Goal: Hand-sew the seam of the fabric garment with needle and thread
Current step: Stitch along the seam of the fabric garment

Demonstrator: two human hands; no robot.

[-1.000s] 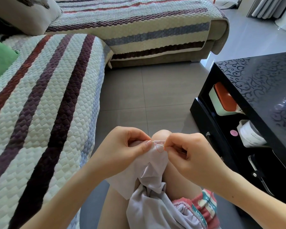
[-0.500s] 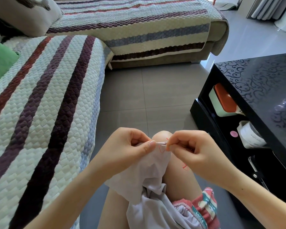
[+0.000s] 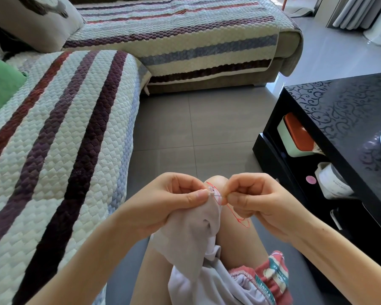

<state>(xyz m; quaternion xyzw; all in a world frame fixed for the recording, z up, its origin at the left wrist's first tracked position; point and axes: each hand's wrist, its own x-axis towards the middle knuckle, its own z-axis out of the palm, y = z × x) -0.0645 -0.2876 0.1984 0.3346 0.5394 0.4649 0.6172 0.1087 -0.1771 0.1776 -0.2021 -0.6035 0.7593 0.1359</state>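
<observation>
Grey floor tiles (image 3: 196, 133) fill the middle of the frame behind two bare hands that meet low at centre. The left hand (image 3: 172, 201) pinches the bunched top edge of a pale lilac fabric garment (image 3: 191, 234) between thumb and forefinger. The right hand (image 3: 257, 201), just beside it, pinches a thin metal needle (image 3: 220, 196) that runs from that edge to its fingertips. A loop of red thread (image 3: 238, 216) hangs under the right hand, against a bare knee (image 3: 216, 181). The garment drapes down over the thigh to the bottom of the frame. At left lies a cream quilted sofa cover (image 3: 64, 150) with purple and red stripes; at right stands a glossy black table (image 3: 350, 111) with a scroll pattern.
</observation>
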